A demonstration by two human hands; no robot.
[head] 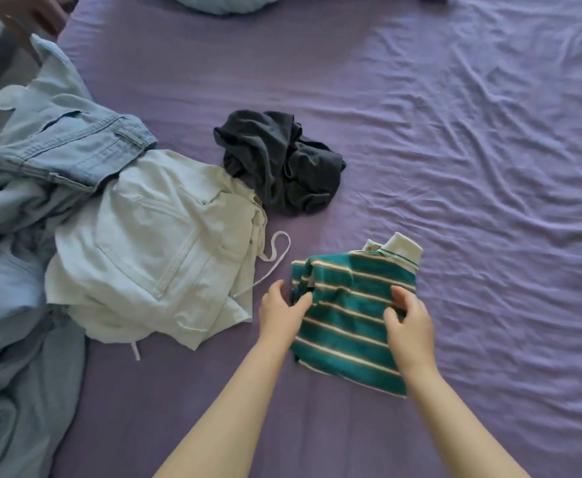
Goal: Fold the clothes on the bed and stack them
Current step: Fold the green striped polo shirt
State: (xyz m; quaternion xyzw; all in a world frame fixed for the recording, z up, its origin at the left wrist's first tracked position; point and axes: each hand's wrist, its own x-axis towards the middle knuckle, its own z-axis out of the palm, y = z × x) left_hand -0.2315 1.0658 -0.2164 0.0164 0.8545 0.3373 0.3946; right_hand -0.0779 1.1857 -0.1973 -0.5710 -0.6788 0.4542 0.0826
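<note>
Both hands on folded striped shirt (351, 319) on bed (455, 132): left hand (281, 313) pinches its edge, right hand (408, 326) grips top fabric.

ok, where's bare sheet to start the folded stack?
Free: the wide purple sheet right of the striped shirt, and the near strip below both hands. Crowded: left side, where the pale shorts and denim pile overlap, with the dark garment just beyond. The left hand and right hand are on the shirt.
</note>
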